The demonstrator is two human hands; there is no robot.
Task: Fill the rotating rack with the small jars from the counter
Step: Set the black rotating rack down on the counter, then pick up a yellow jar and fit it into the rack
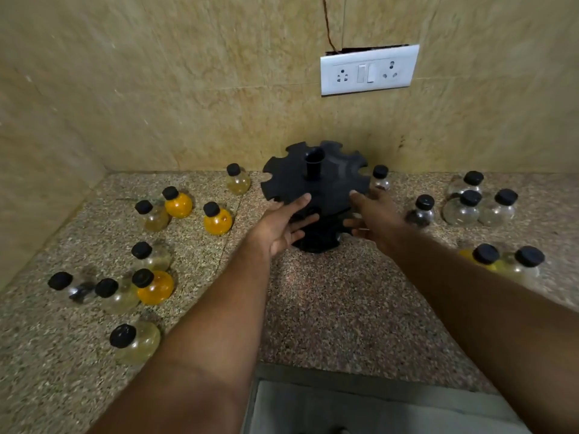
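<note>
A black rotating rack with notched tiers and a centre post stands against the back wall, and no jar sits in its slots. My left hand and my right hand reach to its front, fingers spread, thumbs on the top tier's rim and fingers by the lower tier. Small round jars with black caps stand all over the counter: an orange one left of the rack, a pale one behind it, a clear one right beside the rack, another orange one at the left front.
The speckled granite counter ends at a front edge near the bottom. Tiled walls close the back and left. A white socket plate hangs above the rack. More jars cluster at the right and near my right forearm.
</note>
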